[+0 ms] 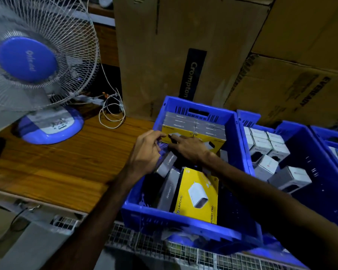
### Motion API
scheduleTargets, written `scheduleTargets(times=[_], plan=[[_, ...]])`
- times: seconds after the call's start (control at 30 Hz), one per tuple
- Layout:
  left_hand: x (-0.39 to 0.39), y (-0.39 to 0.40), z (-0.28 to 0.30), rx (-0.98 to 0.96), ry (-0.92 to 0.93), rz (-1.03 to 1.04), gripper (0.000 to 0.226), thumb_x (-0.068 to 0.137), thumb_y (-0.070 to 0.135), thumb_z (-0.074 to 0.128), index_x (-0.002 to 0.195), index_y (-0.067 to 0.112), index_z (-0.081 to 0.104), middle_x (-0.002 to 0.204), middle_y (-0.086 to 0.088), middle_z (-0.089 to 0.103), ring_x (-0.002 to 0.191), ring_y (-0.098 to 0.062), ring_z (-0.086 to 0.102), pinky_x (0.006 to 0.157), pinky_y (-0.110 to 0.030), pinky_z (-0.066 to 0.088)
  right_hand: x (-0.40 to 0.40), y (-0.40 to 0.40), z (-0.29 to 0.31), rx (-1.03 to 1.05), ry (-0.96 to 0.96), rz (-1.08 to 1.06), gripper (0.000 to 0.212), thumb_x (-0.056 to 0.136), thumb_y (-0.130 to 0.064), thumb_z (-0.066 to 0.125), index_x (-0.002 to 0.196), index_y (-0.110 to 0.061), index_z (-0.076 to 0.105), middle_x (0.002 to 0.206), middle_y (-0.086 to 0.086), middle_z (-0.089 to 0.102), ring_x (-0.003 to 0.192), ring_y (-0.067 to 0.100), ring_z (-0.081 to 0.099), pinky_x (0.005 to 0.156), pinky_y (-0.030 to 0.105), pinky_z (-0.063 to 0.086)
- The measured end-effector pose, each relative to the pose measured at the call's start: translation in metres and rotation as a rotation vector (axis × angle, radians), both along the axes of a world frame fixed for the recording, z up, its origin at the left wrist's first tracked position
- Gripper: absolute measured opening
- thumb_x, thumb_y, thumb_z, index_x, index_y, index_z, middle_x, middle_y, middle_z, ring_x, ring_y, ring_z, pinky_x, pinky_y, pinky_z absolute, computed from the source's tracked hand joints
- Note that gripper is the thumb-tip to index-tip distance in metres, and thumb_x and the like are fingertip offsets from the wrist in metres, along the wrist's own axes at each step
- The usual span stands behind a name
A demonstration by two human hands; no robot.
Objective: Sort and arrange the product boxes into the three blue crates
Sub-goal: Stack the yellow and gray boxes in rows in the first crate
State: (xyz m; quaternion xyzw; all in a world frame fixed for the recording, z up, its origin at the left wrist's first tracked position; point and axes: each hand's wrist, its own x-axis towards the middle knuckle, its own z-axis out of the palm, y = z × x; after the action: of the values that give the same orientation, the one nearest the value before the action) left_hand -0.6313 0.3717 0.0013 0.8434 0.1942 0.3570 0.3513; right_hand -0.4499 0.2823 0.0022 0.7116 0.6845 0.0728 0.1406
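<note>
Yellow and grey charger boxes fill the nearest blue crate [176, 221]. A neat row of them [201, 126] stands upright at its far end. My left hand [146, 151] and my right hand [187, 148] both rest on the front yellow box [176, 133] of that row, fingers at its left edge and face. Loose boxes lie tilted in the near half, among them a yellow box [197, 195] showing a white charger. A second blue crate [308, 137] to the right holds white boxes [267, 145]. A third blue crate [334, 137] shows at the far right edge.
A blue and white table fan [37, 61] stands on the wooden tabletop [66, 162] at left, with a coiled white cable [111, 112] behind it. Large cardboard cartons [164, 55] rise behind the crates. A wire mesh rack [164, 248] lies below the near crate.
</note>
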Motion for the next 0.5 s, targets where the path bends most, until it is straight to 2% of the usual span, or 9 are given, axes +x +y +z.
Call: scheduleTargets(times=[0.1,0.2,0.27,0.33,0.37,0.4,0.43,0.5], plan=[[0.001,0.0,0.0,0.026,0.011,0.008,0.045,0.085,0.001,0.038,0.116,0.007,0.071,0.1,-0.01,0.066,0.074,-0.017,0.06,0.069,-0.044,0.061,0.01,-0.015,0.015,0.073,0.092,-0.081,0.029,0.102,-0.039,0.048,0.128,-0.027,0.053,0.132,0.005,0.043,0.108,0.035,0.06,0.073,0.045,0.049],[0.001,0.0,0.0,0.058,0.035,-0.015,0.035,0.093,0.001,0.045,0.116,0.008,0.07,0.104,-0.011,0.068,0.079,-0.019,0.062,0.074,-0.041,0.061,0.027,-0.031,0.027,0.2,0.253,-0.24,0.042,0.093,-0.051,0.062,0.126,-0.026,0.056,0.126,0.001,0.043,0.103,0.035,0.062,0.075,0.048,0.053],[0.0,-0.001,0.001,0.116,0.046,-0.02,0.029,0.094,0.003,0.053,0.117,0.008,0.071,0.107,-0.011,0.071,0.09,-0.025,0.066,0.084,-0.033,0.055,0.033,-0.043,0.031,0.356,0.427,-0.371,0.056,0.086,-0.062,0.067,0.126,-0.024,0.059,0.122,-0.002,0.046,0.101,0.029,0.062,0.075,0.047,0.053],[0.001,0.001,0.0,0.113,0.052,-0.01,0.025,0.096,0.006,0.059,0.118,0.009,0.072,0.107,-0.007,0.073,0.095,-0.017,0.066,0.086,-0.02,0.048,0.028,-0.052,0.034,0.594,0.635,-0.505,0.061,0.082,-0.063,0.073,0.121,-0.016,0.064,0.116,-0.001,0.053,0.097,0.023,0.062,0.077,0.042,0.053],[0.003,0.001,0.003,0.046,0.045,-0.007,0.023,0.097,0.008,0.061,0.117,0.012,0.072,0.104,-0.003,0.073,0.09,-0.011,0.065,0.083,-0.016,0.049,0.023,-0.055,0.035,0.714,0.724,-0.57,0.06,0.08,-0.06,0.076,0.116,-0.014,0.066,0.113,0.0,0.057,0.096,0.022,0.062,0.079,0.041,0.051],[0.008,-0.002,0.007,-0.072,0.033,-0.014,0.019,0.098,0.011,0.063,0.113,0.017,0.073,0.098,0.001,0.072,0.082,-0.009,0.066,0.078,-0.018,0.054,0.017,-0.059,0.037,0.821,0.784,-0.63,0.057,0.078,-0.058,0.079,0.111,-0.013,0.067,0.109,0.0,0.06,0.097,0.022,0.061,0.08,0.04,0.05],[0.015,-0.006,0.011,-0.239,0.007,-0.033,0.013,0.1,0.015,0.063,0.108,0.021,0.072,0.093,0.0,0.07,0.074,-0.013,0.067,0.072,-0.027,0.06,0.01,-0.063,0.037,0.907,0.81,-0.675,0.053,0.076,-0.058,0.08,0.104,-0.015,0.068,0.105,-0.001,0.061,0.097,0.022,0.06,0.081,0.039,0.049],[0.033,-0.02,0.024,-0.588,-0.035,-0.075,0.007,0.102,0.025,0.063,0.101,0.024,0.07,0.096,-0.011,0.068,0.074,-0.023,0.069,0.065,-0.038,0.064,-0.008,-0.066,0.039,1.033,0.79,-0.729,0.049,0.074,-0.061,0.08,0.093,-0.019,0.066,0.097,-0.004,0.061,0.094,0.021,0.06,0.079,0.04,0.048]])
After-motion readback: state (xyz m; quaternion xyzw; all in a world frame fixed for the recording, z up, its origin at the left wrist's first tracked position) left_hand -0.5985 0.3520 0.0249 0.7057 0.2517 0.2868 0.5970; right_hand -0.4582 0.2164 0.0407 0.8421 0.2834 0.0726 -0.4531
